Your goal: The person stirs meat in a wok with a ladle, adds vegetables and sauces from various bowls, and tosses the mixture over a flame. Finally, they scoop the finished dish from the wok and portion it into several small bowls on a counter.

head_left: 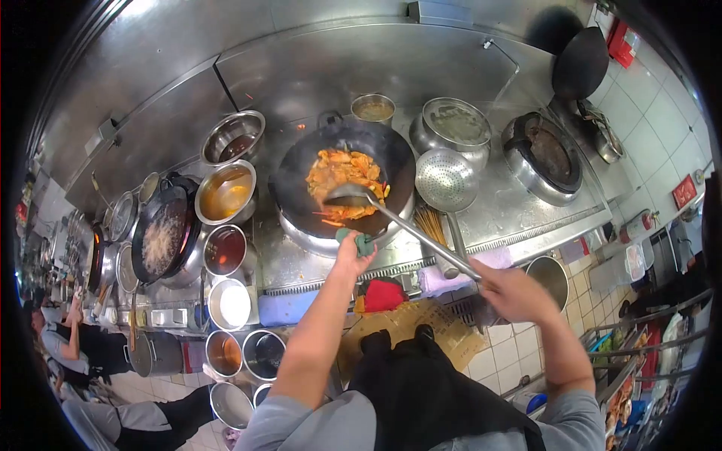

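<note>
Steel counter (500,225), tiled floor (508,346), left hand (352,261) clutching green cloth (364,243), right hand (515,292) gripping ladle (414,231)

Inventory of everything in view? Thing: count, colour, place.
Round metal wok: 1, black, centre
Chunky food heap: 1, orange, in wok
Long steel ladle: 1, silver, bowl in wok
Round perforated steel skimmer: 1, silver, right of wok
Round metal pots and bowls: 8+, mostly silver, around wok
Folded fabric towels: 2, lavender, counter front
Other people: 2+, grey tops, left
Crumpled cloth: 1, green, wok's near rim
Left hand: 1, bare, fingers on cloth
Right hand: 1, bare, fingers around ladle handle
</note>
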Demonstrator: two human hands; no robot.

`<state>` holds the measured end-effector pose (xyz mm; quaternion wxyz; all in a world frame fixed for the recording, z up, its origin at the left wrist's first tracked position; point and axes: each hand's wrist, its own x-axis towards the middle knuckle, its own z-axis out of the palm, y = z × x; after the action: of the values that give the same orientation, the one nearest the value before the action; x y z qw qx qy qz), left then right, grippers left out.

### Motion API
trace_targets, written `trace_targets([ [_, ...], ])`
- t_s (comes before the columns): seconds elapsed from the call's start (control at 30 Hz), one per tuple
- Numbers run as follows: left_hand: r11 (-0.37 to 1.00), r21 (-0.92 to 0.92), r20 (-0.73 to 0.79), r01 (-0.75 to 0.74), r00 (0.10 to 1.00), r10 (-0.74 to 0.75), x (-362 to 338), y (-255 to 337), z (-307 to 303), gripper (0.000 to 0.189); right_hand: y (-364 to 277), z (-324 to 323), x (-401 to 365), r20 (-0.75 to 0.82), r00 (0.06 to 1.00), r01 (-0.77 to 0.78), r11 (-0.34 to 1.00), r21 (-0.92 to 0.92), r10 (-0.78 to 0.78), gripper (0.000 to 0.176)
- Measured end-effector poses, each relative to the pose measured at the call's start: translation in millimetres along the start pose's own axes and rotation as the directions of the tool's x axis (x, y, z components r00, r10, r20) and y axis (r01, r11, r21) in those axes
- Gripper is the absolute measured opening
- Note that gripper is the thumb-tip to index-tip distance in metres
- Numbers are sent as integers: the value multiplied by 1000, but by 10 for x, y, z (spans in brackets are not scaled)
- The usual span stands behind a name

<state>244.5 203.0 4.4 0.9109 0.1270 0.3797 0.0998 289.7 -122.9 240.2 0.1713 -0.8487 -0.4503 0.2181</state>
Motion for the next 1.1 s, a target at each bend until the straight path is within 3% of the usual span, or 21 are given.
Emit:
trace_targets([
  [0.07,1000,-10,-92,-18,996,17,-662,-162,155,6,-39,-398,-240,50,998,26,1000,-7,-25,57],
  [0.17,994,81,-45,79,996,-76,-1262,-294,259,8,-40,-636,-250,126,990,79,993,-91,-67,56],
  [0.23,997,52,-76,54,996,-50,-1075,-208,301,12,3,-528,-46,160,985,104,971,-214,-70,53],
  [0.3,997,71,-106,36,994,-28,-756,-102,253,16,69,-222,302,40,993,113,992,-56,-111,51],
  [0.43,993,120,-23,0,1000,3,-479,-403,-377,14,33,229,852,-59,992,109,989,-104,-115,47],
  [0.47,990,133,-51,-42,997,49,-453,-546,-547,13,17,278,885,-117,987,97,990,-98,-108,46],
  [0.53,979,201,-125,14,992,12,-570,-718,-694,13,-5,275,840,-140,982,114,989,-90,-126,46],
  [0.63,986,167,-88,-23,995,38,-851,-717,-382,13,-25,175,701,-156,978,129,990,-48,-135,45],
  [0.67,997,53,-126,-61,990,67,-892,-607,-157,10,-42,143,612,-140,982,124,992,-4,-123,45],
  [0.7,998,-10,-52,-69,996,68,-801,-466,-55,10,-83,83,498,-131,985,116,993,3,-114,45],
  [0.8,998,38,-37,-59,998,60,-498,-266,-16,11,-204,-260,194,-23,998,52,997,-52,-54,45],
  [0.93,994,111,-19,-2,1000,5,-1173,-359,283,13,-107,-557,-155,70,993,104,991,-89,-98,47],
  [1.0,988,151,-108,24,994,-7,-1405,-267,529,20,-88,-551,-130,106,988,124,987,-106,-113,48],
  [1.07,986,167,-120,19,993,2,-1045,-158,458,25,-66,-444,112,82,991,115,990,-84,-109,46],
  [1.1,979,201,-84,36,996,-19,-873,-142,338,22,-49,-312,279,39,991,133,975,-179,-128,43],
])
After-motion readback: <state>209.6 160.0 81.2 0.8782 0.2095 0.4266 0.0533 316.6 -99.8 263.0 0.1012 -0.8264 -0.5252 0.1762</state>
